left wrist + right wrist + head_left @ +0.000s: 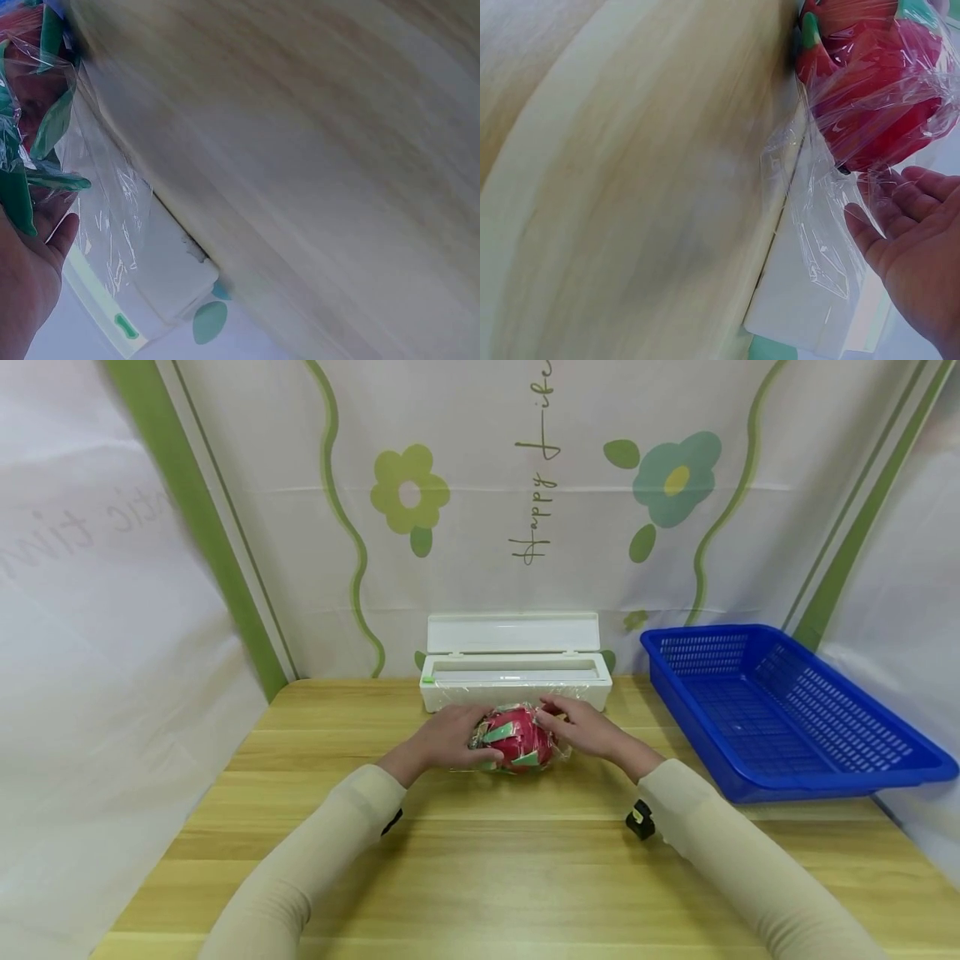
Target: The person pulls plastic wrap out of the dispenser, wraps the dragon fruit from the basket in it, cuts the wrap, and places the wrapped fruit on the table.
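1. Dragon fruit [517,745], red with green flaps; on the table, just in front of the white box, between your two hands.
2. Clear film [823,259], wrapped about the fruit. Your head view shows mainly glints; both wrist views show a loose sheet of it reaching across the box.
3. Dark spot [844,169] on the fruit, seen at its lower edge in your right wrist view only.
4. Left hand [452,735]: holding the wrapped fruit, curved round its left side, thumb along the front. Your left wrist view cuts off much of both hand and fruit.
5. Right hand [587,727]: at the fruit's right side, fingers loosely bent. Your right wrist view shows the thumb apart from the fingers; whether any film is pinched, you cannot tell.
6. White box [442,696], behind the fruit, its lid [513,633] raised; the raised lid is clear in your head view only. Green tab [428,679] at its left end, seen also from the left wrist.
7. Blue basket [787,718], to the right, well apart from the fruit; head view only.
8. Table [480,860], wood-grained.
9. Curtain [465,585], flower-printed, behind the box.
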### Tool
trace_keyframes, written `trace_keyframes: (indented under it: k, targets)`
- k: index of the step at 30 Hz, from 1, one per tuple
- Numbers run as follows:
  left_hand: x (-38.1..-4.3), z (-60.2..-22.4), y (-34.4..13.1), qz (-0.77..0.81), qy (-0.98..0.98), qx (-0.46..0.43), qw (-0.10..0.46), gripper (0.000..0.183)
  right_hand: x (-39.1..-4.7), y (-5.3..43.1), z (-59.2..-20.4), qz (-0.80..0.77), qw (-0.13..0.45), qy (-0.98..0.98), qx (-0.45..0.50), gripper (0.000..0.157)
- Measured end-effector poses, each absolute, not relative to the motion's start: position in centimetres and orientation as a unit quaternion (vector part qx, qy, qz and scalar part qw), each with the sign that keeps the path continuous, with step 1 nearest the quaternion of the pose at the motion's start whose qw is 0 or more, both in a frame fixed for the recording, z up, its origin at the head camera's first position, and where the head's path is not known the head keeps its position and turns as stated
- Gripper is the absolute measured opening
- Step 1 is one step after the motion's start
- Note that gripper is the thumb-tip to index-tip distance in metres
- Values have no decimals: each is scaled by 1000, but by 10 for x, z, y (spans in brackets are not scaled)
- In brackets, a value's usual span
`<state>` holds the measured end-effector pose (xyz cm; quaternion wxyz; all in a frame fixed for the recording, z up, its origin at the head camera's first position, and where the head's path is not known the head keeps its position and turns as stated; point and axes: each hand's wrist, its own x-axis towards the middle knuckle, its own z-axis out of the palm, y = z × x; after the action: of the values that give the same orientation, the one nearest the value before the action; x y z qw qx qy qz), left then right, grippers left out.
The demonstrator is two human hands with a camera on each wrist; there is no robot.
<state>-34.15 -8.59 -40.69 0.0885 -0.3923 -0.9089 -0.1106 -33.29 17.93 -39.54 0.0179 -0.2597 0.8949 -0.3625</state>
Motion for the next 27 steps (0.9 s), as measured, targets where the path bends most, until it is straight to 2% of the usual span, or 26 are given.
trace_keyframes:
  k: [12, 16, 22, 27]
  targets:
    - [-343, -403, -90, -101, -917, -377, 87, 84, -333, 178, -390, -357, 10, 897, -259, 64]
    - [-344, -403, -95, -100, -919, -367, 106, 85, -335, 178, -387, -355, 8, 897, -264, 64]
    - [-344, -399, -103, -144, -914, -354, 136, 76, -337, 174, -378, -345, -11, 898, -274, 58]
    - [-346, -396, -112, -153, -919, -328, 154, 74, -338, 169, -369, -343, -17, 902, -261, 60]
